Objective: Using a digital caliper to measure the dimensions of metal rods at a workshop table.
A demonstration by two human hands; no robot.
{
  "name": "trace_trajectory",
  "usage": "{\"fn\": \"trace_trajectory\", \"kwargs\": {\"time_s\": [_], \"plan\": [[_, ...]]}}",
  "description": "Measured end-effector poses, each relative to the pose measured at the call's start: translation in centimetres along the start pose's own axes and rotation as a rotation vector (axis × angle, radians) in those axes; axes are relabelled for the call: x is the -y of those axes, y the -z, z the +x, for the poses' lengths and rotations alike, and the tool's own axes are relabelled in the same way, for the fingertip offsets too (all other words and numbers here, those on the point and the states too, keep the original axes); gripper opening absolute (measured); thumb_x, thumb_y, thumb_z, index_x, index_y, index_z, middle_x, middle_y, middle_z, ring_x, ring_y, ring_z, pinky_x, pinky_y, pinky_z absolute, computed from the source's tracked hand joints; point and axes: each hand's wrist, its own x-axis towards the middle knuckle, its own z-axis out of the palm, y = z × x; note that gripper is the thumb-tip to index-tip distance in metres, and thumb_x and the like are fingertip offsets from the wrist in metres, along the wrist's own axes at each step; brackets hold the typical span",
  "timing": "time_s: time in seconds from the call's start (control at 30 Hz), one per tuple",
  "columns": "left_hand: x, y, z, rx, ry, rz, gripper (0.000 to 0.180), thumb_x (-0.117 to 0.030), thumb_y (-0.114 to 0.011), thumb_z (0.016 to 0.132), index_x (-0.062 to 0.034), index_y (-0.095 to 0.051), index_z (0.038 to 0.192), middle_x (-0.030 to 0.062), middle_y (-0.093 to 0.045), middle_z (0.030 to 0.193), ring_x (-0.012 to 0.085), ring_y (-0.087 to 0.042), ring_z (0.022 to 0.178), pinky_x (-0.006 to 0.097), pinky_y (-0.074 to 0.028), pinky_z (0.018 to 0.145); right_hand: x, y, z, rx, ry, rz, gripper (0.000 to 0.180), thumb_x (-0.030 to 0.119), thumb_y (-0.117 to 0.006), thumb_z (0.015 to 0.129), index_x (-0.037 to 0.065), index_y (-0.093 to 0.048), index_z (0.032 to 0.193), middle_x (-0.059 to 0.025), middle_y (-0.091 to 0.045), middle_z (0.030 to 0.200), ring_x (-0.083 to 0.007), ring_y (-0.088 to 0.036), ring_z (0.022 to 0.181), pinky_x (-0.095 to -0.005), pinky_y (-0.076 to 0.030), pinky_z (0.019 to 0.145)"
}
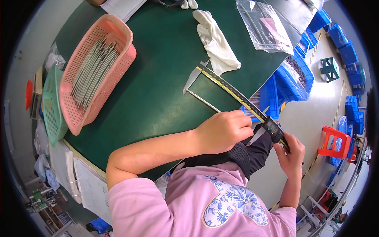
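Rod (203,100), with one end hidden in the curled, closed fingers of the left hand (225,128), which is the nearer hand, points out to 10 o'clock, its long axis running 10 to 4 above the counter (158,79) and its tip beside the far jaw of the caliper (241,100), though I cannot tell if they touch. At 4 o'clock from there, the fingers of the right hand (291,156) wrap the caliper's display end, its jaws spread wide. Farther out, a basket (111,81) of rods (92,75) sits at 10 o'clock, a white cloth (216,43) at 12.
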Motion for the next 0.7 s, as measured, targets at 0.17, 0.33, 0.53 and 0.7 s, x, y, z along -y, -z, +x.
{"fn": "trace_trajectory", "kwargs": {"time_s": [0.17,0.33,0.53,0.7], "plan": [[-0.1,0.1,0.0,0.002,-0.003,0.005,0.015,0.0,-0.062,0.066,-0.0029,-0.063,0.08,0.0053,-0.058,0.081,0.0232,-0.057,0.075,0.033,-0.049,0.063,-0.1,0.0,0.0,0.008,0.014,-0.006,0.03,0.01,-0.074,0.068,0.0,-0.059,0.093,-0.0091,-0.054,0.065,-0.0154,-0.048,0.047,-0.0265,-0.038,0.045],[-0.1,0.0,-0.1,0.013,-0.006,0.007,0.016,0.001,-0.061,0.066,-0.0028,-0.063,0.081,0.0056,-0.059,0.081,0.0235,-0.058,0.075,0.034,-0.049,0.064,-0.3,0.0,-0.1,0.017,0.032,-0.018,0.03,0.011,-0.074,0.068,0.0,-0.059,0.092,-0.0085,-0.054,0.065,-0.0173,-0.049,0.047,-0.0272,-0.039,0.045],[0.2,0.7,0.1,-0.047,-0.027,0.074,0.016,0.0,-0.07,0.063,-0.0035,-0.065,0.077,0.0075,-0.059,0.075,0.0267,-0.06,0.084,0.035,-0.05,0.07,0.1,-0.2,0.6,0.014,0.051,0.009,0.028,0.015,-0.073,0.07,0.003,-0.061,0.091,-0.0079,-0.055,0.064,-0.0194,-0.054,0.048,-0.0296,-0.041,0.045],[0.0,1.2,0.2,0.037,0.026,0.071,0.014,0.0,-0.069,0.063,-0.0036,-0.065,0.076,0.0081,-0.058,0.074,0.0276,-0.059,0.088,0.037,-0.05,0.077,-0.5,-0.6,0.8,0.005,0.076,-0.059,0.028,0.022,-0.073,0.07,0.005,-0.061,0.09,-0.0067,-0.056,0.064,-0.0224,-0.055,0.048,-0.0307,-0.041,0.044]]}}
